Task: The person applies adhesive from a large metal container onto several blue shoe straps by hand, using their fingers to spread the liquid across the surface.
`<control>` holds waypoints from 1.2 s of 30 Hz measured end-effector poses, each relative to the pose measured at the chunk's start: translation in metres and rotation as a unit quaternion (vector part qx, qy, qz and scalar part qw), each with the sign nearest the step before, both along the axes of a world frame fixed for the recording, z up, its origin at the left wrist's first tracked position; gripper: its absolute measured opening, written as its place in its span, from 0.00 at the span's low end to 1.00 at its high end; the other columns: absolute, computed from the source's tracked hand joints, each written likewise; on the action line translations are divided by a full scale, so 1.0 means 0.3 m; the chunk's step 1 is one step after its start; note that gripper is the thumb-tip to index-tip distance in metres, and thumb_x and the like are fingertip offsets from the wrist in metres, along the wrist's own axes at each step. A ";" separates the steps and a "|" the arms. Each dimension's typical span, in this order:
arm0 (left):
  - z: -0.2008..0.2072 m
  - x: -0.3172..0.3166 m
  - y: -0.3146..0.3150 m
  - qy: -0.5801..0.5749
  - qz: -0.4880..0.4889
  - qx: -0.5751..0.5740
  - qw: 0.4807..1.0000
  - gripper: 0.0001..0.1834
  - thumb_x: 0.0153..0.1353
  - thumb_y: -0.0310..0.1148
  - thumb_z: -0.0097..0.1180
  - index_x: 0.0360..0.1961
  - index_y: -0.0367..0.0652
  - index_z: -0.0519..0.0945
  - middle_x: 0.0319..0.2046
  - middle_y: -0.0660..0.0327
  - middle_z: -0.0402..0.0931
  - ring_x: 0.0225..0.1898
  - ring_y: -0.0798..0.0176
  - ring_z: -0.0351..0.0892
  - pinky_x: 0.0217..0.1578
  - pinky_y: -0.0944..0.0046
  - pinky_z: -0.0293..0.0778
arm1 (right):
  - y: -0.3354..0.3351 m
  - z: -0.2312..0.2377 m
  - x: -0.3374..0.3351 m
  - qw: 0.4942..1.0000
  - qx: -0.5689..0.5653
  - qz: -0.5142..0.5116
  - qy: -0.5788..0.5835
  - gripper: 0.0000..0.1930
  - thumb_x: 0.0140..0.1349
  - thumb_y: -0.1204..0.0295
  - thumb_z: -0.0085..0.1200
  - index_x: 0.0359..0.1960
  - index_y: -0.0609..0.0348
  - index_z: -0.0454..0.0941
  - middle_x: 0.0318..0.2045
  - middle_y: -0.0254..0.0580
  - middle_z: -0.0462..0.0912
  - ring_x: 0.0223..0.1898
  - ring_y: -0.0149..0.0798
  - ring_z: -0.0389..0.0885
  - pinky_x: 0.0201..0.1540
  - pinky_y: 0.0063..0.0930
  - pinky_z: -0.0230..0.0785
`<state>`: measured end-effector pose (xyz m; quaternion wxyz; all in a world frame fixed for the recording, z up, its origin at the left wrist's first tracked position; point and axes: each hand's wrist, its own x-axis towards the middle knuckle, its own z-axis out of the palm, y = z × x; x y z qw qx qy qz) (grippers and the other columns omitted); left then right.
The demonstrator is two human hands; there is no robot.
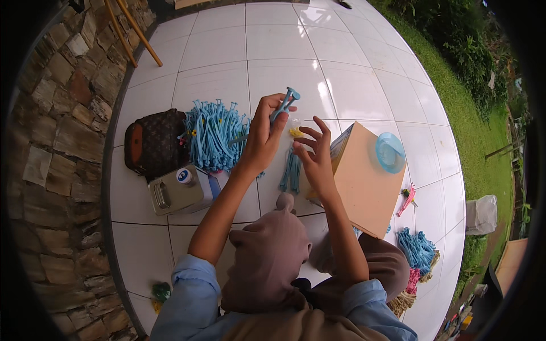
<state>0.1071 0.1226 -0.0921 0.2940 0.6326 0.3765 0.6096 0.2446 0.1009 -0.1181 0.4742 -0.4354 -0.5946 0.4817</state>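
Note:
My left hand (263, 131) is raised above the tiled floor, its fingers closed round a light-blue strip (291, 95) with a flat, flared end standing up past the fingertips. Part of the strip is hidden in the palm. To the right, my right hand (318, 162) hangs with bent fingers apart and nothing in them. Below and between the hands lies a small bundle of blue strips (290, 172), with a little yellow thing (296, 132) beyond it. A large heap of similar blue strips (211, 133) lies left of my left hand.
A brown patterned bag (154, 142) and a metal tin with a white cap (179, 192) stand at the left. A cardboard box (364, 182) on my right carries a blue dish (390, 153). Beyond it lie pink strips (406, 200) and blue bundles (416, 250). A stone wall (62, 187) borders the left.

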 end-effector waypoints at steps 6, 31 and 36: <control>-0.516 0.047 0.048 -0.140 -0.107 -0.386 0.905 0.15 0.69 0.44 0.36 0.45 0.45 0.56 0.39 0.55 0.71 0.33 0.66 0.75 0.33 0.65 0.74 | -0.112 -0.521 -0.082 0.986 -0.126 -0.101 0.048 0.33 0.62 0.73 0.49 0.64 0.56 0.42 0.55 0.57 0.64 0.56 0.46 0.65 0.56 0.36 0.59; -0.708 0.153 0.096 -0.062 0.052 -0.342 0.936 0.14 0.67 0.34 0.42 0.50 0.38 0.68 0.49 0.53 0.72 0.53 0.59 0.70 0.55 0.63 0.63 | -0.004 -0.587 -0.072 0.905 -0.296 -0.212 0.220 0.35 0.56 0.83 0.41 0.65 0.57 0.41 0.63 0.60 0.51 0.65 0.48 0.54 0.62 0.33 0.51; -0.037 0.243 0.092 -0.133 -0.025 -0.161 0.978 0.15 0.68 0.39 0.39 0.48 0.42 0.71 0.43 0.60 0.72 0.50 0.66 0.70 0.53 0.62 0.64 | -0.040 -0.042 0.010 0.926 -0.175 -0.119 0.312 0.27 0.59 0.78 0.42 0.61 0.58 0.49 0.54 0.51 0.64 0.49 0.39 0.74 0.53 0.31 0.66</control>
